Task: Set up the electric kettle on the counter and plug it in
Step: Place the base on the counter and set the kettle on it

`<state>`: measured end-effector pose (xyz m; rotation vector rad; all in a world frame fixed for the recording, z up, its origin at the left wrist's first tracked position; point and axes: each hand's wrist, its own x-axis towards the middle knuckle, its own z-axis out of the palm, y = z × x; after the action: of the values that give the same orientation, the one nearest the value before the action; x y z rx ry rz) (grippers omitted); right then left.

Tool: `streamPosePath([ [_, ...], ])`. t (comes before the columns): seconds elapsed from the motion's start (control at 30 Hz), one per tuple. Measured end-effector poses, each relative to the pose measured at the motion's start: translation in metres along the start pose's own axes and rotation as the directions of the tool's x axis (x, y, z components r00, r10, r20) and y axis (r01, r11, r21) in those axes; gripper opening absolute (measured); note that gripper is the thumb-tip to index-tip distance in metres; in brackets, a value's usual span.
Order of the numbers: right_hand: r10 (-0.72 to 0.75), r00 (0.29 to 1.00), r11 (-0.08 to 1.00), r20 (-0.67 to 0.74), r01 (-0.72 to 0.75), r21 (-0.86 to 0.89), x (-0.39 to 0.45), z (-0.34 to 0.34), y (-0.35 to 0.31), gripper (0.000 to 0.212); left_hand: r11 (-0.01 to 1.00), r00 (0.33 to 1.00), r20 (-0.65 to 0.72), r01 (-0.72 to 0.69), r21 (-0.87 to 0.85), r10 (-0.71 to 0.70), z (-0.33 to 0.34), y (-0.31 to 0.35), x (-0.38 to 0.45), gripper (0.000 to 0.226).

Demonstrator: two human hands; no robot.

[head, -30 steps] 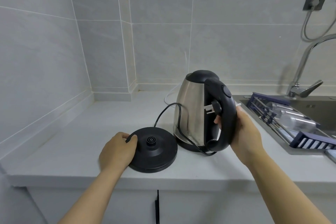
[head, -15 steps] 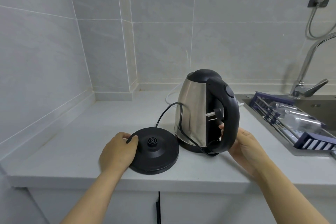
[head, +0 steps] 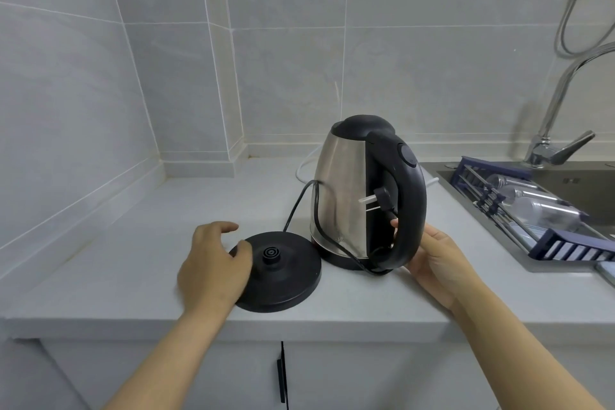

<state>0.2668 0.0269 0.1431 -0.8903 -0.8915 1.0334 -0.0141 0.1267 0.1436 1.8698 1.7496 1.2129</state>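
Item: our left hand (head: pixel 213 263), fingers loosely spread, touched the base (head: pixel 278 271) rim; our right hand (head: pixel 432 253) reached behind the kettle (head: pixel 342 190) handle, grip unclear; plug (head: pixel 379 198) threaded through it. We judged: free the cord before seating the kettle

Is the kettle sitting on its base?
Apart. The head view shows the kettle standing on the counter beside the round base, whose centre connector is uncovered.

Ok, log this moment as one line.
kettle on counter, off base | left hand on base rim | right hand behind handle | plug unplugged
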Motion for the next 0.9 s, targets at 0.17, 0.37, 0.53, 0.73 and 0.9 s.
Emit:
streamPosePath([
  [0.17,0.01,1.0,1.0,-0.002,-0.01,-0.006,0.0,-0.002,0.002,0.059,0.917,0.951,-0.084,-0.309,-0.254,0.297,0.005,0.056,-0.038,0.02],
  [0.37,0.021,0.999,1.0,-0.04,-0.021,0.001,-0.001,-0.007,0.003,0.054,0.687,0.818,0.03,-0.463,-0.56,0.575,0.017,0.109,-0.064,0.025],
  [0.53,0.023,0.998,1.0,-0.058,-0.024,-0.007,-0.006,-0.009,0.001,0.075,0.701,0.834,0.025,-0.447,-0.556,0.552,0.031,0.115,-0.067,0.021],
  [0.73,0.019,0.996,1.0,-0.089,-0.017,0.022,-0.007,-0.008,0.001,0.091,0.749,0.873,0.075,-0.365,-0.553,0.482,0.038,0.114,-0.067,0.016],
  [0.9,0.047,0.991,0.997,-0.127,-0.039,0.065,-0.007,-0.006,-0.002,0.059,0.755,0.893,0.083,-0.32,-0.573,0.442,0.047,0.115,-0.066,0.017],
])
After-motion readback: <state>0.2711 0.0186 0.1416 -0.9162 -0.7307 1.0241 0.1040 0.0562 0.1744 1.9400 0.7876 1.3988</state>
